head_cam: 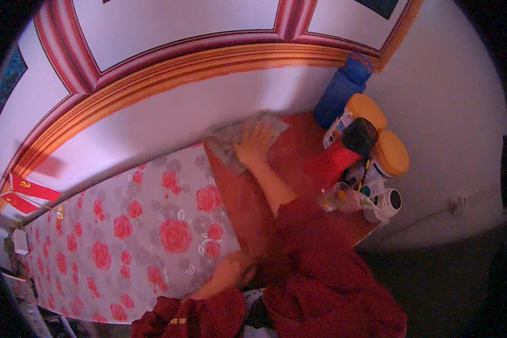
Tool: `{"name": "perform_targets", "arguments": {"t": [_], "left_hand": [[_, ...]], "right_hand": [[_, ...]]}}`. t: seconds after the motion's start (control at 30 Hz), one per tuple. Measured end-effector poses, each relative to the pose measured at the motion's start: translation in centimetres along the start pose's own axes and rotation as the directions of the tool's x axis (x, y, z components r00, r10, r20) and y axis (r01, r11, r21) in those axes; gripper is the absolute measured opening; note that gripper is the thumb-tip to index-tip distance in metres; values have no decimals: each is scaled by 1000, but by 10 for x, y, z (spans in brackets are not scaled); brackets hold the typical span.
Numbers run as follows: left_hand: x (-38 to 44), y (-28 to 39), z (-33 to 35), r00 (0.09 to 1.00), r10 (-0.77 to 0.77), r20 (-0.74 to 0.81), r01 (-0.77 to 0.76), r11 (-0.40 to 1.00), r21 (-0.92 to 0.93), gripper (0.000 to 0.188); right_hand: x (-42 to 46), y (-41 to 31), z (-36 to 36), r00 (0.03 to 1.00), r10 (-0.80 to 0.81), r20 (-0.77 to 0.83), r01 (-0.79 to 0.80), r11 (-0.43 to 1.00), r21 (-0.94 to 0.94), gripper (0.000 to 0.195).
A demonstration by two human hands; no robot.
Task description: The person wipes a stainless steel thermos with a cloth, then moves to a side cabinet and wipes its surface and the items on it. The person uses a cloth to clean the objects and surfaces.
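Observation:
My right hand [254, 143] lies flat with spread fingers on a greyish cloth [226, 145], on the bare red tabletop [291, 148] close to the wall. My left hand [232, 269] is at the near edge of the table, by the border of a floral tablecloth [148, 224]; it is blurred, and whether it grips the cloth's edge cannot be told. The tablecloth, white with red roses, covers the table to the left. To the right of my right arm stand a blue bottle [342, 91] and a red bottle with a black lid [336, 162].
Jars with orange lids [392, 153], a white container [391, 200] and clear cups [342, 196] crowd the table's right end. Small red flags [34, 190] on a stand are at the far left. Framed panels [186, 57] hang on the wall behind.

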State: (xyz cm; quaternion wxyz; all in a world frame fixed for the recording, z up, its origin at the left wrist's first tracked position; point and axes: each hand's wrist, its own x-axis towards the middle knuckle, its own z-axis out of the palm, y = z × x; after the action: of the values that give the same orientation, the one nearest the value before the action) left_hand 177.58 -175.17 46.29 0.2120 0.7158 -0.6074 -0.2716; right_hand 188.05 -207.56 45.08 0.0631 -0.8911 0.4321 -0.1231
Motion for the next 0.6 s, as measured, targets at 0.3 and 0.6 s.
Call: {"name": "perform_targets", "arguments": {"t": [0.3,0.6], "left_hand": [[-1,9,-15,946,224,-234,-226,974,18,32],[-3,19,-11,950,194,-245,-187,981,52,22]], "right_hand": [[-193,-6,-28,766,-638,84,630,770,100,68],[-89,61,-39,999,15,43,-10,995,-99,76]]}}
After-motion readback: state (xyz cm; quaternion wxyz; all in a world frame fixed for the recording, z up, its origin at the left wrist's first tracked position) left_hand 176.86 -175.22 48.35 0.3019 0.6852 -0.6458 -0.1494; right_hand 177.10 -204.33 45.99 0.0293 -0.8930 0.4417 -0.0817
